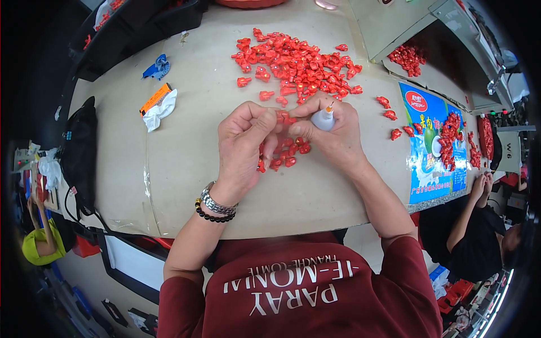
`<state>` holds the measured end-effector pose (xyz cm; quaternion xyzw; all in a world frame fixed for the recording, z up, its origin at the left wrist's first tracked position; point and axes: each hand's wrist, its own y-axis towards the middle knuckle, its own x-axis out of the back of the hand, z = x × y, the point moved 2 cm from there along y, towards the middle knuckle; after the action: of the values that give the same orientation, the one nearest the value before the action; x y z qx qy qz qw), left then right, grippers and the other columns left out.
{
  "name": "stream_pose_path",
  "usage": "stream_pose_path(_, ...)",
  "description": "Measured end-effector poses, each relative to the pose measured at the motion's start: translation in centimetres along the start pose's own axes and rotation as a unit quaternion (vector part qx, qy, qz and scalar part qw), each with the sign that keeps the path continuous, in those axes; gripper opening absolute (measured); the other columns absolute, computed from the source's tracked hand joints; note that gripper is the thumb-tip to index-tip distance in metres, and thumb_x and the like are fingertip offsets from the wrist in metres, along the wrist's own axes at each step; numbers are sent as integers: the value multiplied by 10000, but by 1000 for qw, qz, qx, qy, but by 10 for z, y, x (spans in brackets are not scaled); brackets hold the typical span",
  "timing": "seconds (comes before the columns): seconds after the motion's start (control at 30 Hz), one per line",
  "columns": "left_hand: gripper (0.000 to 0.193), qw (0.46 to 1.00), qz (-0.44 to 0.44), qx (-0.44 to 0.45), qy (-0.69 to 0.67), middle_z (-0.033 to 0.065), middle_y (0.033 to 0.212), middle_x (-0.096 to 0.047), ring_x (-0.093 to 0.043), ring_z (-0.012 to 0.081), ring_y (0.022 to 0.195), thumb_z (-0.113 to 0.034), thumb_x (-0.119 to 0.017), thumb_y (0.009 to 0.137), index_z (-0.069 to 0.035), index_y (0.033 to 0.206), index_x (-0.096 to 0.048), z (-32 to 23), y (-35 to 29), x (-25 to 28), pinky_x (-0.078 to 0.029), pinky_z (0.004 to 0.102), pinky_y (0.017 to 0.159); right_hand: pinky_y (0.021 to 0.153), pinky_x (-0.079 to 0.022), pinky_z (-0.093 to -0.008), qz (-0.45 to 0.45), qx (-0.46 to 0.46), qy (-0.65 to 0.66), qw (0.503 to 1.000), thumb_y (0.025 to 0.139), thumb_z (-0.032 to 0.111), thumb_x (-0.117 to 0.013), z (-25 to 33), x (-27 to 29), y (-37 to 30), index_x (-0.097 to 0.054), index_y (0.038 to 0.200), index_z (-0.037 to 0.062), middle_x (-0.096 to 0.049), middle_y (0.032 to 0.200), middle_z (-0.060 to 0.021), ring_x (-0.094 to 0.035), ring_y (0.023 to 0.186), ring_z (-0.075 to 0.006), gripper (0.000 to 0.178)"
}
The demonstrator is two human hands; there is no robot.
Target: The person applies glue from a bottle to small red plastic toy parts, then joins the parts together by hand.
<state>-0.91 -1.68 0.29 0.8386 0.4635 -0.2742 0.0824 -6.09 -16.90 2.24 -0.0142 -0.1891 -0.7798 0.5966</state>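
My left hand (pixel 243 141), with a metal watch and dark bead bracelets at the wrist, is closed. Its thumb and fingers pinch a small red plastic piece (pixel 285 119). Facing it, my right hand (pixel 342 135) is curled round a small white squeeze bottle (pixel 322 121), whose thin needle tip points up. The right thumb and fingertips come close to the pinched piece; whether they touch it I cannot tell. Several similar red pieces (pixel 290 161) lie just below my hands, partly hidden by the left fingers. Beyond my hands a big heap of red pieces (pixel 304 65) spreads over the table.
On the left of the table (pixel 186 186) lie a crumpled white tissue (pixel 161 111) on an orange packet and a blue scrap (pixel 158 67). A black bin (pixel 138 34) stands far left. A blue printed sheet (pixel 428 152) bears red pieces at right, near a co-worker's hands (pixel 480 186).
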Motion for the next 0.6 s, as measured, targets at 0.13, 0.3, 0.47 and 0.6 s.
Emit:
stream_pose_path(0.13,180,1000,9,4,-1,76,774,-602,-441,71,446,-156,-542,953,-46,814,-510,2,-2,0,-325,200,340,566,-487,-264,-6,31,-10,999,677,16,-788,-1,-3,-1,-647,793,18,-635,710,-55,-616,629,-132,183)
stream_pose_path(0.3,174,1000,21,-10,11,72,763,-601,-438,71,442,-140,-541,951,-47,808,-506,2,-2,1,-323,198,340,568,-491,-266,-2,65,-42,997,681,-18,-769,-1,-5,-2,-627,783,17,-641,719,-73,-629,628,-164,178)
stream_pose_path(0.47,164,998,43,-20,31,65,760,-602,-436,68,439,-121,-533,952,-40,813,-500,0,0,-4,-319,197,340,557,-480,-278,-11,64,-47,997,706,12,-756,2,-3,-4,-609,776,14,-632,711,-81,-627,619,-172,164)
stream_pose_path(0.6,114,999,33,-12,24,67,774,-604,-429,59,427,-112,-553,939,-12,887,-535,-5,-1,-3,-309,194,342,544,-466,-292,-24,88,-36,995,714,38,-750,5,-2,0,-600,798,5,-622,710,-88,-627,617,-181,176)
